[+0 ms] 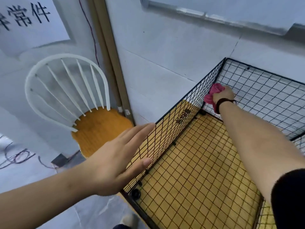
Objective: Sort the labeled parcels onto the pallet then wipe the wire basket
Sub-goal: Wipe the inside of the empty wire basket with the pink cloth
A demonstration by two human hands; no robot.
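A black wire basket (179,113) stands on a yellow wooden surface at the right, against the wall. Inside its far left corner my right hand (222,95) grips a bunched pink cloth (214,92) and presses it against the mesh of the left wall. My left hand (118,159) is flat with straight fingers against the outside of the basket's left wall, near its front end. The basket holds nothing else. No parcels or pallet are in view.
A white spindle-back chair (66,90) with an orange wooden seat stands to the left of the basket. A white sign with black characters (29,19) hangs on the wall. Loose cables (16,157) lie on the floor at the left. A shoe (130,220) shows at the bottom.
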